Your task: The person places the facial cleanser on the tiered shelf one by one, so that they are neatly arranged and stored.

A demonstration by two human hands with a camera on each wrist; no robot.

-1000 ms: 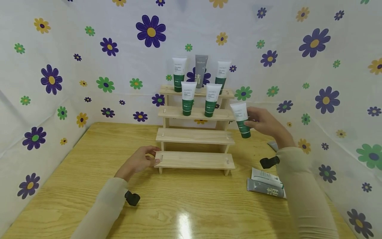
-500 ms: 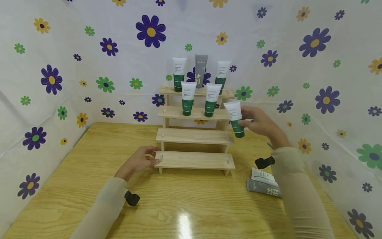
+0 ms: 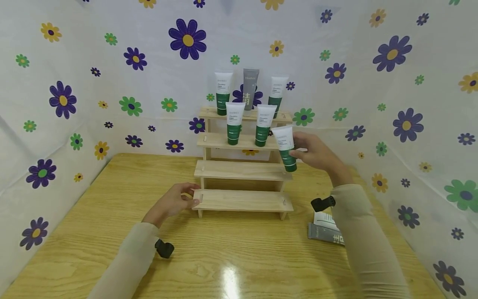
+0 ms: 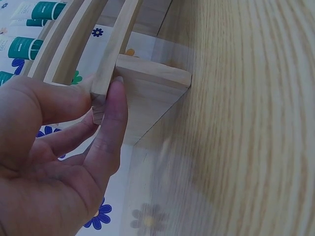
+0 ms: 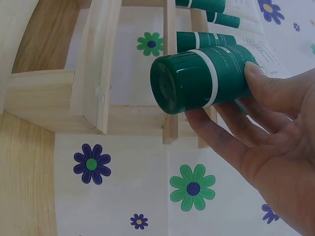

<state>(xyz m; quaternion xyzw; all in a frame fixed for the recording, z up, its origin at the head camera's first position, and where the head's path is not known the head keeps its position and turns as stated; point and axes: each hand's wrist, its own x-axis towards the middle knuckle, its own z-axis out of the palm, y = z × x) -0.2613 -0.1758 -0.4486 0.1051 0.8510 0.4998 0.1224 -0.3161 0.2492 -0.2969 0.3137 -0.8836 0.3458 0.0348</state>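
Observation:
My right hand (image 3: pixel 311 150) grips a white and green squeeze tube (image 3: pixel 286 145), cap down and slightly tilted, in the air by the right end of a stepped wooden rack (image 3: pixel 242 200). In the right wrist view, thumb and fingers wrap the tube's green part (image 5: pixel 226 73). My left hand (image 3: pixel 175 202) pinches the left end of the lowest shelf; the left wrist view shows this board (image 4: pixel 110 66) between thumb and fingers. Two white and green tubes (image 3: pixel 234 124) stand on the second shelf from the top. On the top shelf a grey tube (image 3: pixel 250 89) stands between two more white and green ones.
A grey tube (image 3: pixel 325 233) and a white tube (image 3: pixel 325 220) lie on the wooden table (image 3: pixel 224 249) at the right, partly hidden by my right sleeve. A flower-print sheet (image 3: pixel 149 83) encloses the table at the back and sides.
My right hand has carried the tube leftward, from beside the rack to the right end of its second shelf from the top. The left hand keeps its hold on the lowest shelf.

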